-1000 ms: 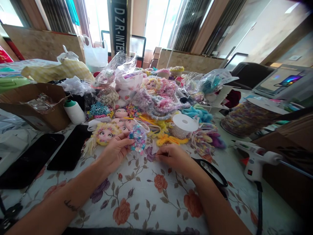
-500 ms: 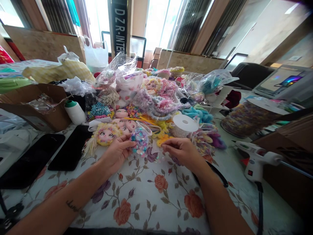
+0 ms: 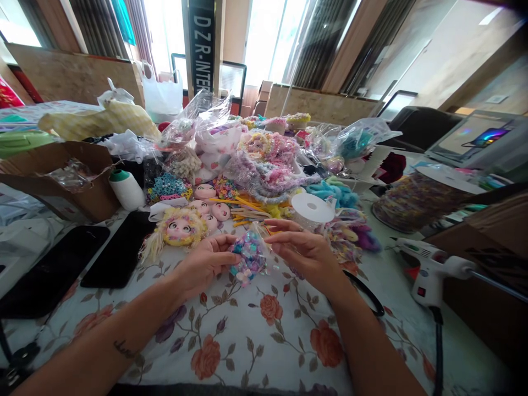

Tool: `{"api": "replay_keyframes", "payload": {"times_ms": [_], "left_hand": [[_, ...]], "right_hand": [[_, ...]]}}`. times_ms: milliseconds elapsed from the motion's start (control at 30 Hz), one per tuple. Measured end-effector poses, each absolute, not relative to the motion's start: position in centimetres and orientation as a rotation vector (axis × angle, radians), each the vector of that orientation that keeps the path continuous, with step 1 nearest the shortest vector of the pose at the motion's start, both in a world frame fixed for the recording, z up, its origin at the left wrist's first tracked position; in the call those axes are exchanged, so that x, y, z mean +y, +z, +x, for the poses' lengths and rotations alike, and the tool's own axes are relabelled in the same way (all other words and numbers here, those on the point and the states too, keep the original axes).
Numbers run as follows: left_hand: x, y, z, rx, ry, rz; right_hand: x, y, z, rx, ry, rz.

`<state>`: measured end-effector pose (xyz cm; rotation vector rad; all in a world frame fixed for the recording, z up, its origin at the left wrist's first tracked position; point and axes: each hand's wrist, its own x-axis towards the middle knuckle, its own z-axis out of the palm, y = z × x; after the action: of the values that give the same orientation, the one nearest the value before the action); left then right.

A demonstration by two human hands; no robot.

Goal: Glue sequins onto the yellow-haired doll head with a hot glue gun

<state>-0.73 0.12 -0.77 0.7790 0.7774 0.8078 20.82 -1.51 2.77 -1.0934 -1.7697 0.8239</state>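
Note:
A small clear plastic bag of shiny blue, purple and pink sequins is pinched between the thumb and fingers of my left hand. It hangs tilted just over the flowered tablecloth. Beside the bag's clear upper right edge is my right hand, its fingers stretched out and apart, fingertips at the plastic. Whether a tiny piece sits at those fingertips is too small to tell. Several doll faces and a yellow-haired doll head lie beyond my left hand. Behind my right hand stands a white spool.
At the right, a glue gun with its cord stands near a large yarn spool. Two dark phones or tablets lie left, near a cardboard box and a thread cone. Yarn and bagged craft pieces heap up behind.
My left hand has brought the sequin bag to the right and slightly nearer. The right hand has shifted left to the bag's edge, its fingers spreading from a pinch.

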Motion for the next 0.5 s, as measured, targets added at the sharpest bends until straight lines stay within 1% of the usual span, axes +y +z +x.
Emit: {"api": "replay_keyframes", "payload": {"times_ms": [167, 300, 500], "left_hand": [[0.01, -1.02, -0.72, 0.763, 0.73, 0.84], [-0.06, -1.22, -0.74, 0.761, 0.714, 0.845], [-0.28, -0.51, -0.71, 0.728, 0.658, 0.885]], "right_hand": [[-1.55, 2.62, 20.58, -1.837, 1.0, -1.17], [-1.58, 2.32, 20.27, -1.779, 1.159, -1.2], [-1.44, 1.85, 20.05, -1.716, 1.186, -1.095]]}}
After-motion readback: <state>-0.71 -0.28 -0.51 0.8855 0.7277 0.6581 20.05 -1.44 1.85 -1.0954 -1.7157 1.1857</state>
